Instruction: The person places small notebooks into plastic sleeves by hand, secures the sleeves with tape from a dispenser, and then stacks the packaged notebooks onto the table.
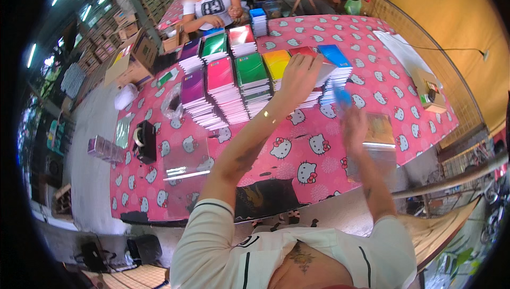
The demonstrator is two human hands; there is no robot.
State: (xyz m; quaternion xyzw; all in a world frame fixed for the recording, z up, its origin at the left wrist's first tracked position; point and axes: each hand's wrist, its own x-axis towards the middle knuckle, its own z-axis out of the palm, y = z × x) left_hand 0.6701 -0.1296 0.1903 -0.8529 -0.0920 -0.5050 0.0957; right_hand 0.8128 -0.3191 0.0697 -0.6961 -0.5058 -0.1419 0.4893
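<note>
red notebook (303, 50) under left hand (300, 79), fingers (309, 63) bent; blurred right hand (355, 128) at blue object (342, 97); both grips unclear.

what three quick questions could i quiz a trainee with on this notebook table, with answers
1. True or false: as the wearer sees it, the yellow stack stands left of the front blue stack.
2. Choose: the left hand reaches over the top of which colour of notebooks?
a) purple
b) red
c) pink
3. Fill in: the tape dispenser on the pink tablecloth is ____ in colour.

Key: 1 true; 2 b; 3 black.
</note>
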